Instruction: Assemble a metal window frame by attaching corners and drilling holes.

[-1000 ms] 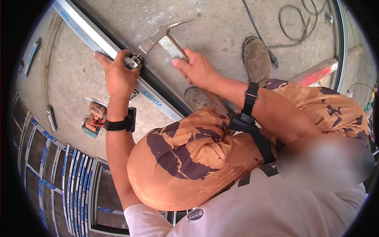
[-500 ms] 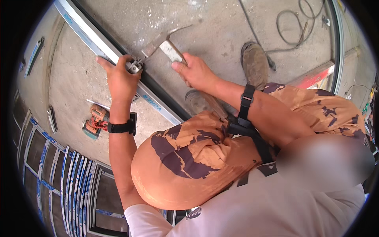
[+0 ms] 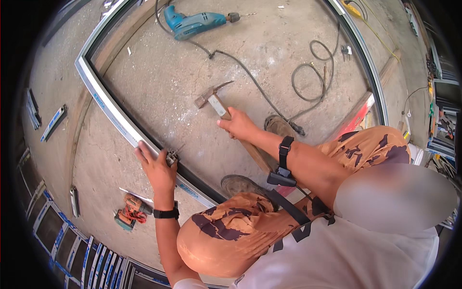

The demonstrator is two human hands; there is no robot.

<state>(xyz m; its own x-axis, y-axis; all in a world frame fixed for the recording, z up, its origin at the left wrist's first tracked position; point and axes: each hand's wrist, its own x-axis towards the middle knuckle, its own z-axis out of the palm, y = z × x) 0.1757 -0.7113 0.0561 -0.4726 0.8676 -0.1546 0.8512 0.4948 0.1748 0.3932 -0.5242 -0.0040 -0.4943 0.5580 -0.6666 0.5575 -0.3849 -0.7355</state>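
Observation:
A hammer (image 3: 208, 98) with a wooden handle and a pale metal sleeve below its head is in my right hand (image 3: 239, 127), its fingers wrapped round the handle. Its head, with a long pointed end, hangs over the floor inside a large metal frame (image 3: 113, 114). My left hand (image 3: 161, 172) lies across the frame's near-left rail, fingers toward the outer side. A small metal fitting (image 3: 172, 157) sits on the inner side of that rail, pressed by the same hand; part of it is hidden.
A blue corded drill (image 3: 197, 23) lies at the far side inside the frame, its cable looping right. An orange-and-teal cordless drill (image 3: 132, 211) rests left of my left wrist. Wooden bars (image 3: 77, 130) lie under the frame; several blue-taped frame pieces (image 3: 98, 265) stand at lower left.
The view has shifted, bringing the blue drill and the frame's far corner into sight. My right hand with the hammer is now farther from the fitting. My left hand stays at the fitting.

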